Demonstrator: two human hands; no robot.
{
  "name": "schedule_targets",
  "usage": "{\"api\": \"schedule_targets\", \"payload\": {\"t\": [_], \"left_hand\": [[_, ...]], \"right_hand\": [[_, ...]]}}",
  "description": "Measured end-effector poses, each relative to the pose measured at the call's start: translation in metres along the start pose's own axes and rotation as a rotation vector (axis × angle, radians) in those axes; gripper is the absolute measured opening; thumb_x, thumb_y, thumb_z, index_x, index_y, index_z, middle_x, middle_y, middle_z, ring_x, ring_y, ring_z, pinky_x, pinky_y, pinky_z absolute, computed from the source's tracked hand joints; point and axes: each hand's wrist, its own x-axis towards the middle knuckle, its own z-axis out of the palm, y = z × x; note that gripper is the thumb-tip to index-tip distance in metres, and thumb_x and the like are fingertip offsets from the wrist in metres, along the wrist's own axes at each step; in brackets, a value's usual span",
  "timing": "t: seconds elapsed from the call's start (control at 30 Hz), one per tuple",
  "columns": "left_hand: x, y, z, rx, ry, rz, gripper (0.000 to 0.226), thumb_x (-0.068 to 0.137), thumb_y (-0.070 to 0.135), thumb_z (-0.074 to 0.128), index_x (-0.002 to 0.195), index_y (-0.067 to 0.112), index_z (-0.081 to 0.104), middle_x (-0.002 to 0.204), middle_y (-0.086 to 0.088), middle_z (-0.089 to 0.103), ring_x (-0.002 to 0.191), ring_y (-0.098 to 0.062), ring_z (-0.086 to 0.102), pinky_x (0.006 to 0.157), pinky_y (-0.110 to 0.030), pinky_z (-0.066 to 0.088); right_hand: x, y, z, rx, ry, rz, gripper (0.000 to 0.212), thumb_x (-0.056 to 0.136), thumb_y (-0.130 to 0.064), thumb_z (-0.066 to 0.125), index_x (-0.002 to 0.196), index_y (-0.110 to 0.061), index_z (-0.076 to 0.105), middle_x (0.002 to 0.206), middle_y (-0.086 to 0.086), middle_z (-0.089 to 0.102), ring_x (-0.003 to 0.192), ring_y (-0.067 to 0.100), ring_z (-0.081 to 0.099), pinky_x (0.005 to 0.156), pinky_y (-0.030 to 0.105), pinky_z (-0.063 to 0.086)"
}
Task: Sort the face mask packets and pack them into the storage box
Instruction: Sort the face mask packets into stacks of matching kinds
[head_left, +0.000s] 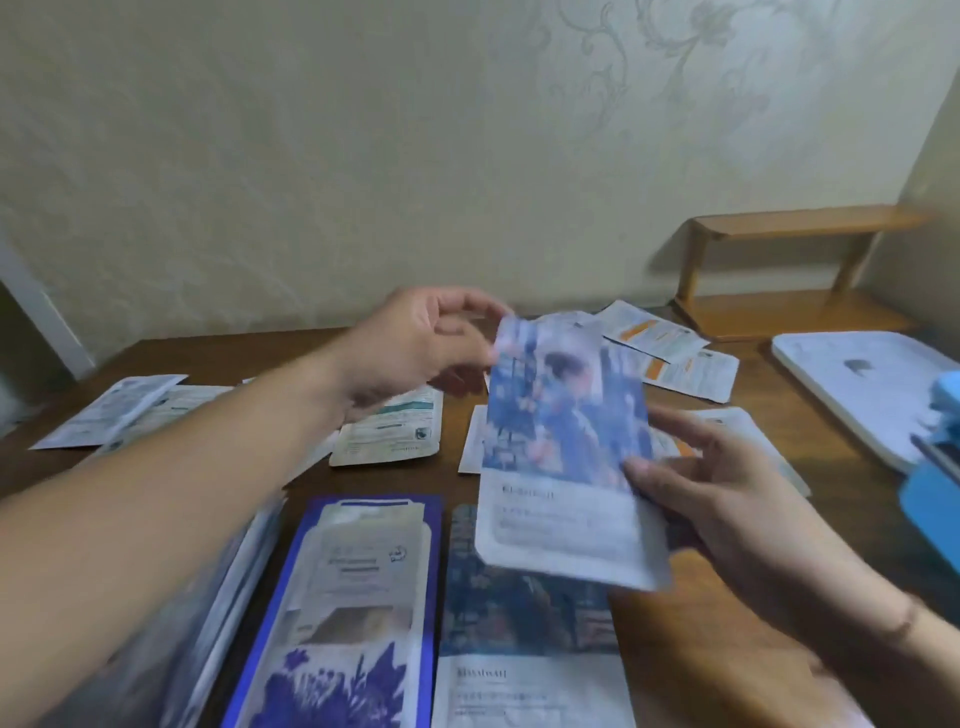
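My right hand (727, 499) grips a blue-and-white face mask packet (561, 457) by its right edge and holds it tilted above the table, blurred. My left hand (421, 343) hovers at the packet's top left corner with fingers curled and apart; whether it touches the packet is unclear. Below lie a matching blue packet (524, 623) and a purple-bordered packet (353, 613). A green-and-white packet (395, 431) lies under my left wrist. Orange-striped packets (670, 358) lie at the back right, and more white packets (119, 410) at the left.
A white lid or tray (857, 384) rests at the right on the wooden table (727, 603). A blue box (935, 478) sits at the right edge. A small wooden shelf (789, 270) stands against the wall at the back right.
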Motion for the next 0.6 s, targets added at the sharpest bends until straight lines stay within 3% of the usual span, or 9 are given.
{"api": "schedule_targets", "payload": {"t": [0.1,0.17,0.23,0.3,0.37,0.43,0.53,0.6], "left_hand": [[-0.018,-0.021,0.005,0.288,-0.211,-0.184,0.034,0.084,-0.001,0.072,0.112,0.018,0.066,0.077,-0.011,0.074,0.073,-0.021,0.055,0.073,-0.039,0.041],[-0.03,-0.034,0.013,0.409,-0.252,-0.256,0.03,0.084,0.004,0.072,0.109,0.02,0.068,0.081,-0.012,0.076,0.074,-0.021,0.061,0.077,-0.042,0.046],[-0.037,-0.043,0.019,0.505,-0.284,-0.306,0.026,0.087,0.011,0.07,0.108,0.025,0.069,0.083,-0.003,0.077,0.086,-0.017,0.071,0.091,-0.044,0.052],[-0.041,-0.049,0.022,0.627,-0.281,-0.29,0.023,0.089,0.017,0.067,0.108,0.029,0.07,0.081,0.007,0.075,0.088,-0.009,0.071,0.091,-0.035,0.056],[-0.044,-0.052,0.025,0.721,-0.239,-0.227,0.021,0.089,0.021,0.068,0.108,0.03,0.072,0.082,0.009,0.073,0.083,-0.005,0.068,0.077,-0.021,0.054],[-0.046,-0.053,0.029,0.793,-0.212,-0.165,0.021,0.089,0.027,0.07,0.109,0.03,0.073,0.091,0.012,0.07,0.085,-0.003,0.063,0.068,-0.013,0.046],[-0.047,-0.055,0.032,0.859,-0.223,-0.123,0.026,0.087,0.032,0.073,0.114,0.03,0.071,0.102,0.016,0.065,0.091,0.001,0.057,0.072,-0.012,0.041],[-0.048,-0.057,0.033,0.902,-0.244,-0.127,0.029,0.087,0.036,0.072,0.116,0.031,0.07,0.105,0.015,0.066,0.095,-0.001,0.056,0.085,-0.022,0.043]], "right_hand": [[-0.037,0.012,0.013,-0.061,0.003,0.124,0.066,0.081,-0.012,0.072,0.135,-0.038,0.043,0.082,0.013,0.076,0.074,0.025,0.073,0.065,0.038,0.056],[-0.05,0.022,0.019,-0.141,0.014,0.129,0.067,0.083,-0.008,0.072,0.137,-0.035,0.043,0.076,0.009,0.076,0.068,0.016,0.072,0.062,0.028,0.052],[-0.054,0.029,0.024,-0.203,0.002,0.151,0.065,0.085,-0.009,0.071,0.138,-0.033,0.043,0.075,0.005,0.076,0.064,0.009,0.07,0.059,0.02,0.048],[-0.054,0.033,0.027,-0.254,-0.011,0.16,0.065,0.087,-0.01,0.07,0.139,-0.034,0.04,0.076,0.002,0.077,0.066,0.009,0.071,0.062,0.022,0.051],[-0.054,0.032,0.028,-0.291,-0.024,0.157,0.067,0.088,-0.013,0.069,0.14,-0.038,0.037,0.079,-0.001,0.077,0.075,0.011,0.074,0.075,0.033,0.056],[-0.052,0.029,0.03,-0.36,-0.031,0.151,0.068,0.088,-0.016,0.069,0.141,-0.039,0.034,0.079,-0.004,0.077,0.079,0.01,0.074,0.084,0.036,0.056],[-0.049,0.026,0.033,-0.431,-0.026,0.127,0.069,0.087,-0.021,0.071,0.143,-0.036,0.036,0.075,-0.005,0.076,0.075,0.009,0.072,0.077,0.029,0.055],[-0.048,0.026,0.034,-0.458,-0.035,0.13,0.065,0.084,-0.022,0.074,0.139,-0.036,0.042,0.071,-0.003,0.075,0.063,0.009,0.069,0.063,0.024,0.051]]}}
